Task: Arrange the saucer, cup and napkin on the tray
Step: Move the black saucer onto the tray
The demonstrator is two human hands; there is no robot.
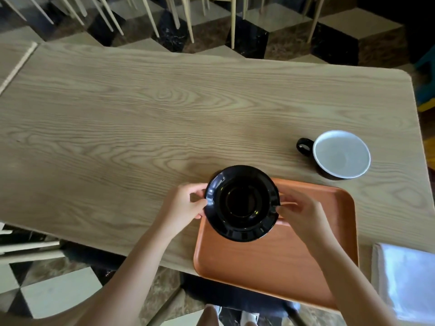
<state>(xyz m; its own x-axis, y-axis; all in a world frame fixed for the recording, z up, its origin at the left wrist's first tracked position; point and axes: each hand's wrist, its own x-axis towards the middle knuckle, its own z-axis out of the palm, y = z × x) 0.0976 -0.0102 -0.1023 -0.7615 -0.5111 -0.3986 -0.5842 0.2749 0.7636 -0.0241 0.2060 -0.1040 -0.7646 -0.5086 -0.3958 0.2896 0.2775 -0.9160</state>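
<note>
A glossy black saucer [242, 203] is held over the far left corner of the orange tray [277, 262]. My left hand [183, 205] pinches its left rim and my right hand [299, 212] pinches its right rim. Whether the saucer touches the tray I cannot tell. A black cup with a white inside [339, 156] stands upright on the table beyond the tray, its handle pointing left. A white folded napkin [404, 281] lies at the table's right edge, beside the tray.
The wooden table [141, 118] spreads wide to the left and far side. The tray overhangs the near table edge. Pale chair legs [150, 15] stand beyond the table on a checkered floor, and another chair [28, 248] sits at the near left.
</note>
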